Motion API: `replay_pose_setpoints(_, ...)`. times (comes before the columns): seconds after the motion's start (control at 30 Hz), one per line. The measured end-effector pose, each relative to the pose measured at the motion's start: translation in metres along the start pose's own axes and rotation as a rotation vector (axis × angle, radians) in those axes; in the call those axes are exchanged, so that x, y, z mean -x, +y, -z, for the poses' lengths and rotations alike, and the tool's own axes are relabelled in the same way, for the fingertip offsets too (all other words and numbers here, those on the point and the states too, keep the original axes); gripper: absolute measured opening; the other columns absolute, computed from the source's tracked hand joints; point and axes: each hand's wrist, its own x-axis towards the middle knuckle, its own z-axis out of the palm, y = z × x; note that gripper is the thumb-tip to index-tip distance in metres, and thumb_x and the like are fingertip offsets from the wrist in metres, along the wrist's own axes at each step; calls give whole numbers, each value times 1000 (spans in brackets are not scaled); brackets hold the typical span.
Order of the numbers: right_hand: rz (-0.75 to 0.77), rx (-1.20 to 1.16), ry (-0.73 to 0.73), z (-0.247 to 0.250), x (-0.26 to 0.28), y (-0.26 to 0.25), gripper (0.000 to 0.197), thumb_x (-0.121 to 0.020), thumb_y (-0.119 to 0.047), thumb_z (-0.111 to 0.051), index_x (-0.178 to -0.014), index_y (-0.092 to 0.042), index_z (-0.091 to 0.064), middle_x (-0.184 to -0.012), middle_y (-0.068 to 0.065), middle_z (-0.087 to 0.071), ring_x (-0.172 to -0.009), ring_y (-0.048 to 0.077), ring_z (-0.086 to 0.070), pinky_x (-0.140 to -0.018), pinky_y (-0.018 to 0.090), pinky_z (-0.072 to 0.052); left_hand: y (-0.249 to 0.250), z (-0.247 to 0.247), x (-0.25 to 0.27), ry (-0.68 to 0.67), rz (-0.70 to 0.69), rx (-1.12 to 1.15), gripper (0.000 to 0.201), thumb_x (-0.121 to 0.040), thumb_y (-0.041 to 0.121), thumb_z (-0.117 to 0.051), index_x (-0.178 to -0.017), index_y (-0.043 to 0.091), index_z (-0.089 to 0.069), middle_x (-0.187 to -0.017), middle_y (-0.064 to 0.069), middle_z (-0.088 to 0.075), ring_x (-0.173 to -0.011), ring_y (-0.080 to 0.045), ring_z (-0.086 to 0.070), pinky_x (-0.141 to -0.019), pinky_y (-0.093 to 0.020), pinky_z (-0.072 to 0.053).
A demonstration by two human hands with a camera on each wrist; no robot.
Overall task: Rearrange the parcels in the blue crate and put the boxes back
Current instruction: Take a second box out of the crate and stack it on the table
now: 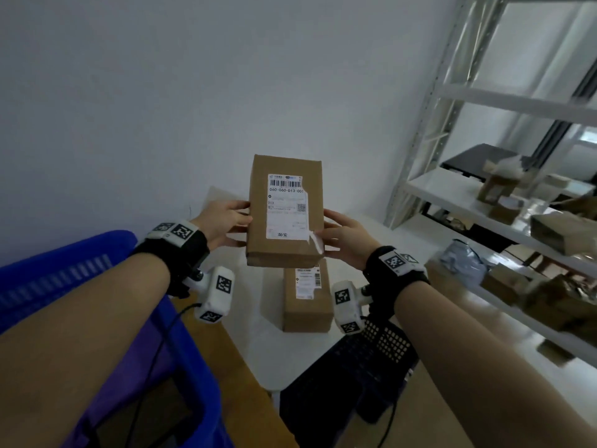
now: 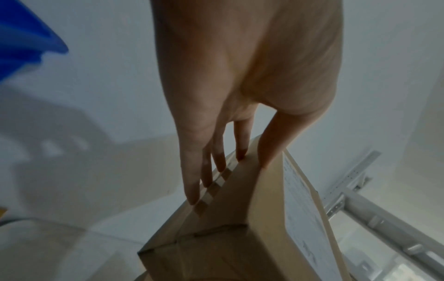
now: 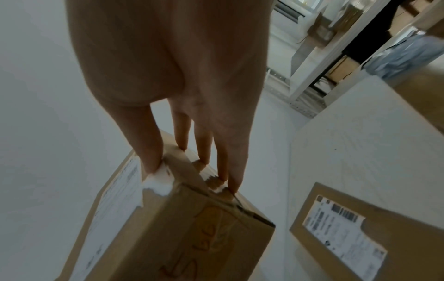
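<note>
- While both hands clamp it from opposite sides, the cardboard box (image 1: 284, 211) hangs in the air at the centre of the head view, label face towards the camera.
- The left hand (image 1: 223, 223) presses the box's left side, thumb on the labelled front edge and straight fingers (image 2: 192, 182) laid along the back edge, as the left wrist view shows.
- The right hand (image 1: 347, 237) presses the right side the same way: its thumb sits on a torn white corner of the shipping label (image 1: 286, 205), and its fingers (image 3: 230, 171) reach the taped back edge.
- Neither hand curls round the box; the fingers stay nearly straight and hold it by squeezing inward.
- Orange handwriting marks the box's near end in the right wrist view; I cannot read it.
- Just below the held box in the frame, a second labelled box (image 1: 307, 297) lies flat on a white table (image 1: 258, 344).
- At lower left, the blue crate (image 1: 64, 270) stands beside the left forearm; its contents are too dark to tell.
- At lower centre sits a dark perforated basket (image 1: 371, 357).
- Along the right edge, a metal shelving rack (image 1: 484, 101) carries blurred brown parcels and a grey plastic mailer (image 1: 465, 260).
</note>
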Motion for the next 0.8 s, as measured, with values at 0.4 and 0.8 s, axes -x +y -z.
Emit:
replay_pose_setpoints(0.4,-319,10,81,72,-62,82,54,-83,0,-59,-132,-21,-50,-106,-2,-67,-97,25,-60,-78,34,-49,-85,-68,-98,-43,334,-45,42,-94,-2,-46,-134,11,-47,-100,-8,-61,-87,-21,-58,-70,-36,-50)
replay_pose_setpoints(0.8,-363,-22,125,84,-88,122,61,-79,16,-54,-125,-24,-51,-127,-2,-58,-105,23,-57,-90,41,-46,-138,-81,-121,-65,372,76,58,-91,-4,-52,-143,21,-41,-131,-5,-58,-110,-24,-57,-83,-38,-50)
